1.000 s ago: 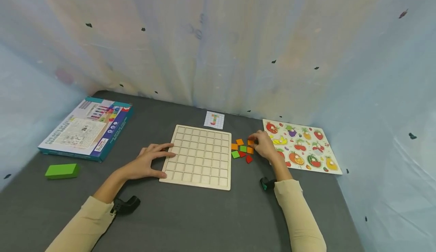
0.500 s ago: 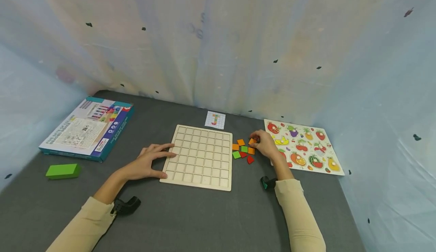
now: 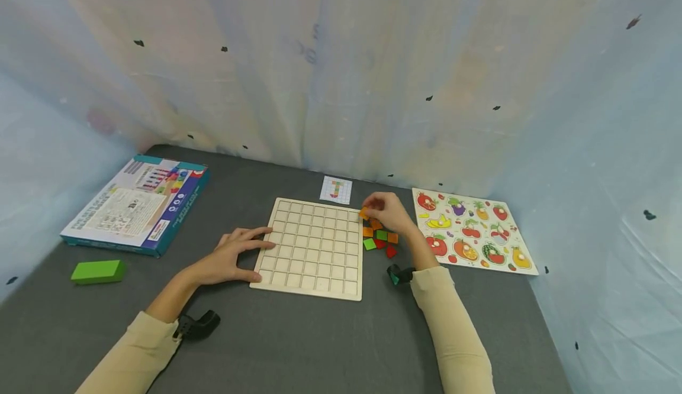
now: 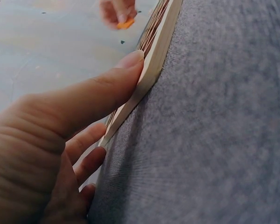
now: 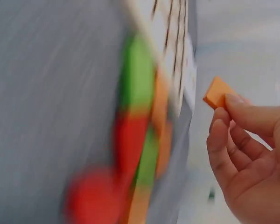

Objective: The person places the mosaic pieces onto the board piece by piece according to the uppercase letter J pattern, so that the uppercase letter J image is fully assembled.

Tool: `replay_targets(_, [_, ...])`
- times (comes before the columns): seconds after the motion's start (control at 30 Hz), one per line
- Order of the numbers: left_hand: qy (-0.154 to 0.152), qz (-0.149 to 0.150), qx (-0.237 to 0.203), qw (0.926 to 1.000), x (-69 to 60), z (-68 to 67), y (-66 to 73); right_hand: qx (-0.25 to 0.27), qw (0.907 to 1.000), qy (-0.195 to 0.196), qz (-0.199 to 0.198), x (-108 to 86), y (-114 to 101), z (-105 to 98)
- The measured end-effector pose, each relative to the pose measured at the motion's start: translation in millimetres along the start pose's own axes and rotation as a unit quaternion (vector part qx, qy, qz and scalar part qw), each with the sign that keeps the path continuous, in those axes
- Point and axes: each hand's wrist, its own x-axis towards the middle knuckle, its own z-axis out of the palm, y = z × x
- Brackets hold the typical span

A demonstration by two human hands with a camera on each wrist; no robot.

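Observation:
A pale wooden board with a square grid [image 3: 311, 249] lies on the dark table, its cells bare. On its left edge rests my left hand [image 3: 231, 257], fingers spread, the thumb touching the rim near the corner in the left wrist view. My right hand [image 3: 391, 212] pinches an orange square tile [image 5: 219, 93] between thumb and fingers, held up near the board's upper right corner. Below that hand, beside the board's right edge, lie several loose pieces: orange tiles [image 3: 392, 238], green tiles [image 3: 370, 244] and red pieces [image 3: 391, 252], one of them rounded.
Behind the board lies a small card [image 3: 335, 190] with a coloured grid pattern. A fruit puzzle board [image 3: 469, 228] is at the right. On the left are a flat box [image 3: 135, 204] and a green block [image 3: 97, 271]. A pale curtain [image 3: 341, 74] hangs behind the table.
My right hand has lifted an orange tile off the pile and carried it left to the board's upper right corner. The left hand stays on the board's edge.

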Motion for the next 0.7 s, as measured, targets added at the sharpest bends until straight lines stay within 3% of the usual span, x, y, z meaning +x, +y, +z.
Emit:
replay_targets(0.13, [0.003, 0.004, 0.001, 1.0, 0.0, 1.2, 0.9, 0.023, 0.9988, -0.042, -0.01, 23.2, -23.1, 31.5])
replay_targets(0.33, [0.0, -0.005, 0.005, 1.0, 0.0, 0.3, 1.8, -0.019, 0.9948, -0.096, -0.028, 46.6, -45.0, 70.3])
replay_targets(0.7, [-0.002, -0.009, 0.003, 1.0, -0.3, 0.0, 0.7, -0.031, 0.9939, -0.104, -0.021, 63.2, -56.5, 92.0])
